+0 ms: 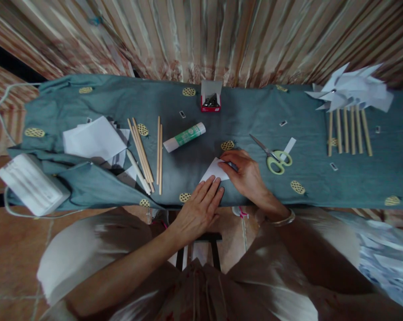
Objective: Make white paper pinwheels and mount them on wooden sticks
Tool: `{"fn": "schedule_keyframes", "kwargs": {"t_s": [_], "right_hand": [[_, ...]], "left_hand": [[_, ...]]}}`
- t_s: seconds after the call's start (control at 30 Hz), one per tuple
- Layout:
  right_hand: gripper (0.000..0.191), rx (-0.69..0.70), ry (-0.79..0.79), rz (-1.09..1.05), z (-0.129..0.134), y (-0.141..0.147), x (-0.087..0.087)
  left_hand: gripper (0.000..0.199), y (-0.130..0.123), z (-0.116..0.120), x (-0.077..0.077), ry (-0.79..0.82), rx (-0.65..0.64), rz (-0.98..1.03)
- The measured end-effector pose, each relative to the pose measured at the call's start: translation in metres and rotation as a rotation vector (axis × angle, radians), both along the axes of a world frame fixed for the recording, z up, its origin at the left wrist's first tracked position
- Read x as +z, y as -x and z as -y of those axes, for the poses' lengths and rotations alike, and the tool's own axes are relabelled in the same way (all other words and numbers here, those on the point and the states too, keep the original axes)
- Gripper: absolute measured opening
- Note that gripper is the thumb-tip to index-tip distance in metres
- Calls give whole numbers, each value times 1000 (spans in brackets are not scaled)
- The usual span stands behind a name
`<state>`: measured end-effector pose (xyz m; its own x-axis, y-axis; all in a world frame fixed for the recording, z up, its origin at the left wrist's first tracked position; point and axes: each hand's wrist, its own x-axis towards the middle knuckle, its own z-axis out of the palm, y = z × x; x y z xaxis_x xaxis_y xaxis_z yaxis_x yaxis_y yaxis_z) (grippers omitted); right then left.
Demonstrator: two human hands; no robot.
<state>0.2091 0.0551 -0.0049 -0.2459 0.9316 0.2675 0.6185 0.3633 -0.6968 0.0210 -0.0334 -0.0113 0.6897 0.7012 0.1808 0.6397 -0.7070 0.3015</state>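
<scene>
A folded white paper, roughly triangular, lies on the green cloth near the table's front edge. My left hand rests flat on its lower edge with the fingers stretched out. At the paper's right corner, my right hand has its thumb and index finger closed on the paper. Green-handled scissors lie to the right of my right hand, beside a small white paper strip. Behind my hands and to the left is a green and white glue stick.
Wooden sticks and a white pen lie left, near stacked white paper and a white box-like device with a cable. An open red box of dark pins stands behind. White paper pinwheels on sticks lie far right.
</scene>
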Motion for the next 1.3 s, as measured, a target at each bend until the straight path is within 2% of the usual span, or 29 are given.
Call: {"fn": "schedule_keyframes", "kwargs": {"t_s": [0.43,0.67,1.13,1.3], "right_hand": [[13,-24,-72,48,3,4,-3],[21,-67,-67,119,5,4,-4],[61,-83,-78,329,18,5,-10],[68,-134,-48,389,22,2,-12]], "left_hand": [[60,0,0,1,-14,10,-43],[62,-1,-1,2,-23,4,-43],[65,-1,0,1,4,-2,-100],[64,-3,1,3,-17,1,-112]]}}
